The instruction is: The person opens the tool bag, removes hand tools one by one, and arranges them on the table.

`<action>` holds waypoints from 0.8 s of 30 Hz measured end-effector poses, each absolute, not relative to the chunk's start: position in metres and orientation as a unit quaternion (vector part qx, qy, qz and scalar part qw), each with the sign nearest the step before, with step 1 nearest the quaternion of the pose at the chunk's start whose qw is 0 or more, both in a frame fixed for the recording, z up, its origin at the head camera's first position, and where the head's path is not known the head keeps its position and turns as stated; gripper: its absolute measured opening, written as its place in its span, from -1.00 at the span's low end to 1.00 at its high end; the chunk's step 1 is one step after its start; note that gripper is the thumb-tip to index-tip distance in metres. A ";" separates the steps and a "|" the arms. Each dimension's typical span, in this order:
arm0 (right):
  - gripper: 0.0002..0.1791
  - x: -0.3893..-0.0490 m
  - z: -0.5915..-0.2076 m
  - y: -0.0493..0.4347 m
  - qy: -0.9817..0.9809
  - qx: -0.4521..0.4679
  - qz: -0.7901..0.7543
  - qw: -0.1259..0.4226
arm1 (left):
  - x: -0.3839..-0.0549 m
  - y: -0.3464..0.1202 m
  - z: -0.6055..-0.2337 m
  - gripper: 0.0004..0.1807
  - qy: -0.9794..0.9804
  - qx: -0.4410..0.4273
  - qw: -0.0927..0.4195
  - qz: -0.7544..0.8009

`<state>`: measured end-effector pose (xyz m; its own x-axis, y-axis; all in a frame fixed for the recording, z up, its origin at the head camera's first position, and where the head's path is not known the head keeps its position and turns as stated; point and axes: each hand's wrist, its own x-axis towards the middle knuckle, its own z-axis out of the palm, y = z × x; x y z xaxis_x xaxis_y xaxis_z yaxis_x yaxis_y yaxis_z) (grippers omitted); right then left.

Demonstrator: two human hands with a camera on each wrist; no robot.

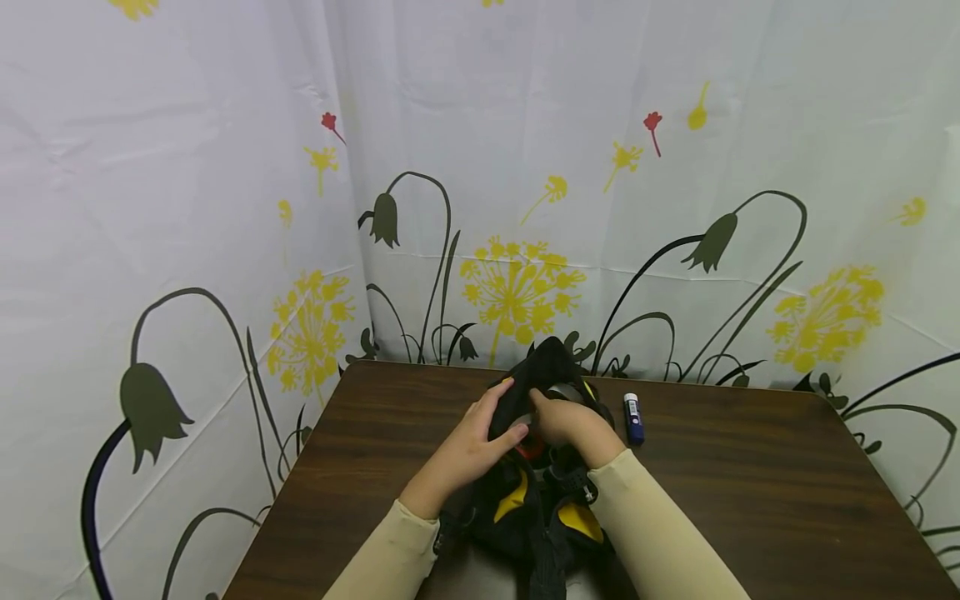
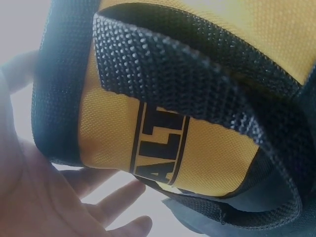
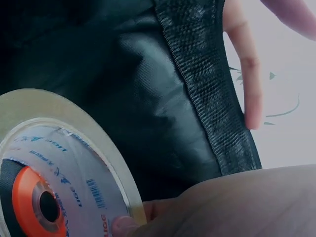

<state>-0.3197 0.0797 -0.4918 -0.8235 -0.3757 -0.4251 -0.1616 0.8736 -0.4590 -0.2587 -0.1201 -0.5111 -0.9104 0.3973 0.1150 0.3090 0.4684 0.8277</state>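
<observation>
One spread left hand (image 1: 477, 439) rests at the rim of the black-and-yellow bag (image 1: 512, 502), lower centre of the frame, seemingly steadying it, while the right hand (image 1: 567, 423) pinches a tape roll (image 3: 79, 170) inside.

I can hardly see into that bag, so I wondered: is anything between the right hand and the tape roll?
Nothing visible is: the right hand pinches the tape roll at its rim, with the bag's black fabric beside them.

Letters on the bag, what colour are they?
The letters are black on yellow cloth, clearest from the left wrist.
</observation>
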 end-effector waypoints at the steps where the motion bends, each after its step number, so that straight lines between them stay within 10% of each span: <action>1: -0.22 -0.320 -0.493 0.080 0.933 -0.141 -0.208 0.258 | -0.259 -0.120 -0.511 -0.12 0.856 0.205 0.047 0.473; 12: -0.18 -0.319 -0.500 0.083 0.954 -0.145 -0.184 0.186 | -0.258 -0.120 -0.511 -0.13 0.855 0.202 0.042 0.476; 24: -0.76 -0.322 -0.499 0.090 0.945 -0.143 -0.229 0.186 | -0.259 -0.121 -0.509 -0.14 0.860 0.208 0.031 0.466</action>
